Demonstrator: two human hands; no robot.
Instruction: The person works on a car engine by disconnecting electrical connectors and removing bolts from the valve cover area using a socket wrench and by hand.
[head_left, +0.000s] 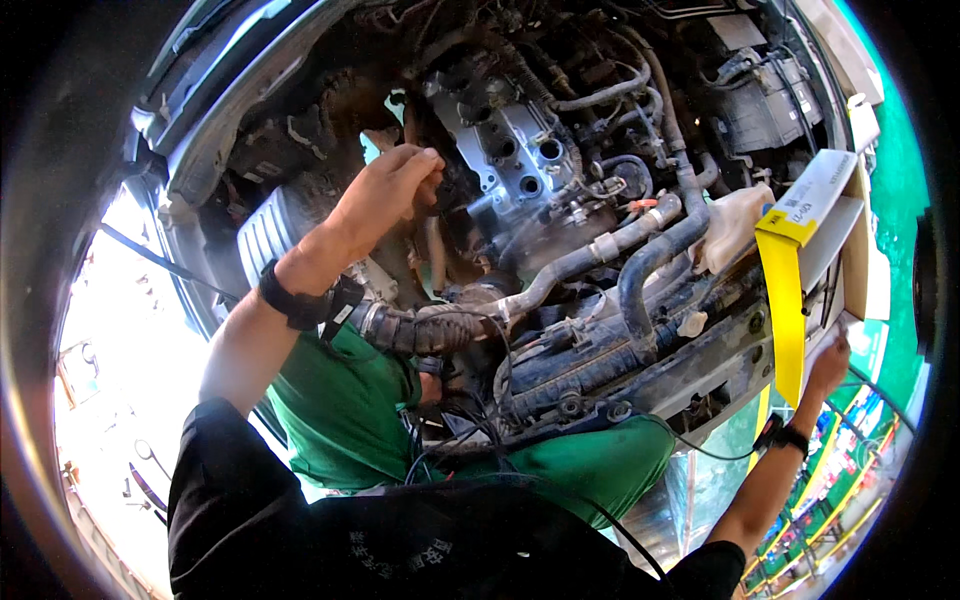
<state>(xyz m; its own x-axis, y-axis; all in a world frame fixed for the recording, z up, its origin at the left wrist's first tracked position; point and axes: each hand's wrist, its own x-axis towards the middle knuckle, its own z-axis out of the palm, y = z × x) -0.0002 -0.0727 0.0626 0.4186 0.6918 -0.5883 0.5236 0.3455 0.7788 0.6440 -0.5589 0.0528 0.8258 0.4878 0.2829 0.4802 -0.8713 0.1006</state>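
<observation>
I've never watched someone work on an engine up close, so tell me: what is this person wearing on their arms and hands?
Both hands are bare, with no gloves. The left hand has a broad black watch or band at its wrist. The right hand has a thinner black wristband. Both forearms are uncovered; short black sleeves end near the upper arms.

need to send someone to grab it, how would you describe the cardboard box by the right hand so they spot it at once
Start at the open engine bay and go to its right edge. The cardboard box rests there on the car's front, the right hand under it. Its long bright yellow flap hanging down marks it out from the grey hoses.
</observation>
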